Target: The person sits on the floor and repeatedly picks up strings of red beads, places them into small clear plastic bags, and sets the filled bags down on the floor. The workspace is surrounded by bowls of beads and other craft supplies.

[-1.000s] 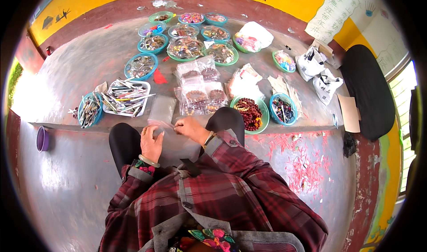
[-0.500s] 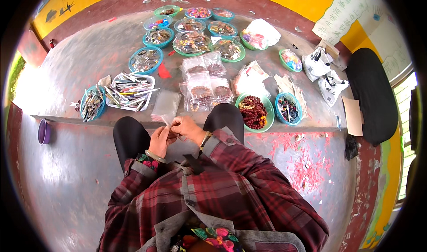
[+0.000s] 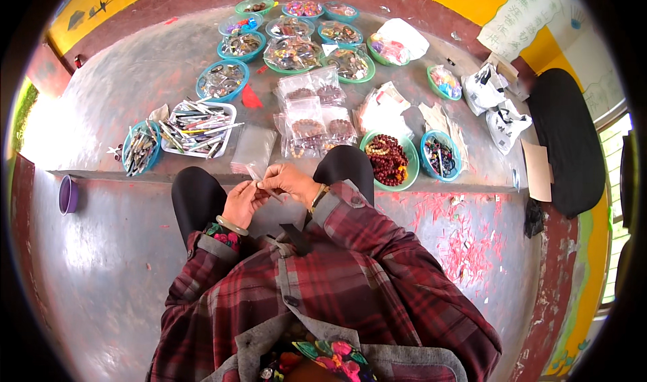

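Note:
My left hand [image 3: 240, 202] and my right hand [image 3: 291, 181] meet above my lap, fingertips pinched close together. Between them is a small clear plastic bag [image 3: 254, 172], whose corner pokes up past the fingers. A thin pale edge [image 3: 275, 195] shows under the right fingers; whether it belongs to the bag, I cannot make out. Just beyond lies a stack of flat clear bags [image 3: 254, 147] at the ledge's edge. To its right are clear bags with bead bracelets [image 3: 306, 122], piled up.
A white tray of pens [image 3: 232, 120] and a blue basin of pens [image 3: 157, 154] stand left. On the right are a green bowl of dark red beads [image 3: 387, 160] and a blue basin of small items [image 3: 441, 156]. Several basins stand farther back. Red scraps [image 3: 465, 247] litter the floor.
Both hands stay pinched together above my lap. The right fingers have shifted slightly, and a thin pale edge now shows beneath them. The whole view has tilted a little.

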A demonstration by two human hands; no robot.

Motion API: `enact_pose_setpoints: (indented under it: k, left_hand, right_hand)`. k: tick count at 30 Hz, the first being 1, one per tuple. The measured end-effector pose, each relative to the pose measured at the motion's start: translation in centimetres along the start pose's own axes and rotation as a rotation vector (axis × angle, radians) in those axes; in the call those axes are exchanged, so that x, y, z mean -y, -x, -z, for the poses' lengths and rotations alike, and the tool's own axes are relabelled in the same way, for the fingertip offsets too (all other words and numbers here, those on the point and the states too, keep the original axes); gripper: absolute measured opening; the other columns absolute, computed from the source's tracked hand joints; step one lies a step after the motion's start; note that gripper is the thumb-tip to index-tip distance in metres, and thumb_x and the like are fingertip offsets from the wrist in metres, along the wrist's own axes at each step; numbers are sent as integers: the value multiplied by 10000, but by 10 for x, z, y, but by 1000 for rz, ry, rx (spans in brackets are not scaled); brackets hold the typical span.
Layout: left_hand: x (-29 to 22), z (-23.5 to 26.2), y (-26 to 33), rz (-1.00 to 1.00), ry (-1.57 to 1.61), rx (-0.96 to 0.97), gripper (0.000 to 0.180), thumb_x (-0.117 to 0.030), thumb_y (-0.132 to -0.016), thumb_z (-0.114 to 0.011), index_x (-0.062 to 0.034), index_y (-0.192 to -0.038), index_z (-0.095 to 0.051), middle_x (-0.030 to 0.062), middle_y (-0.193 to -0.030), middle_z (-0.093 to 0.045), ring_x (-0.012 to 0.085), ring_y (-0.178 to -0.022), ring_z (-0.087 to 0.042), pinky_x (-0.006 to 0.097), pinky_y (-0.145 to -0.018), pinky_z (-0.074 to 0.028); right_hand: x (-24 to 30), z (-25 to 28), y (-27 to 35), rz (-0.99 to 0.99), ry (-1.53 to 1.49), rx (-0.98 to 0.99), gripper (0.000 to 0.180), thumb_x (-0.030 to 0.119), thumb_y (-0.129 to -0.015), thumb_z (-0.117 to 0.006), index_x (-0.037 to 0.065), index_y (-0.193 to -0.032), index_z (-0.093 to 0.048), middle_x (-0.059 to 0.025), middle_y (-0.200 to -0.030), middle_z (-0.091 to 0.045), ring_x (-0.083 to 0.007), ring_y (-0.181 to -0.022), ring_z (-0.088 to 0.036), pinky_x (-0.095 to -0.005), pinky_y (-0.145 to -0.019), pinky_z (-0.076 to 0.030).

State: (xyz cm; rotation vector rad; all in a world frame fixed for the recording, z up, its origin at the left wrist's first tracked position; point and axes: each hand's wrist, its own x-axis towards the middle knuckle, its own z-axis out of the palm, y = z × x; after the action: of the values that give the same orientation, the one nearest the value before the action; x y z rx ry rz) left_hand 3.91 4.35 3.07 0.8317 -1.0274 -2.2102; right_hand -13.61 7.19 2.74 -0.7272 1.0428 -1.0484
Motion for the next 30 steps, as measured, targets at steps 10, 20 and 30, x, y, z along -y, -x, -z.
enact_pose_setpoints:
  k: [10, 20, 30]
  left_hand:
    - [10, 17, -9, -18, -11, 51, 209, -137, -936, -442, 15, -1035, -546, 102, -976, -611, 169, -882, -592, 295, -783, -485]
    - [12, 24, -10, -15, 127, -103, 105, -79, -874, -539, 5, -930, -571, 89, -886, -626, 159, -812, -610, 266, -734, -506]
    - [9, 16, -9, 23, -31, -218, 79, -93, -849, -549, -19, -825, -533, 72, -825, -581, 166, -769, -603, 287, -720, -529]
  right_hand:
    - [-8, 4, -8, 33, 3, -28, 153, 167, -793, -664, 37, -745, -600, -4, -627, -546, -80, -534, -484, -227, -462, -362]
    - [-2, 4, -5, 51, 114, -139, 168, 214, -847, -613, 59, -797, -572, 11, -674, -557, -73, -579, -516, -231, -520, -412]
    - [-5, -14, 1, 401, 1091, -234, 178, 170, -723, -604, 77, -859, -537, -109, -663, -607, -292, -623, -605, -386, -557, -461]
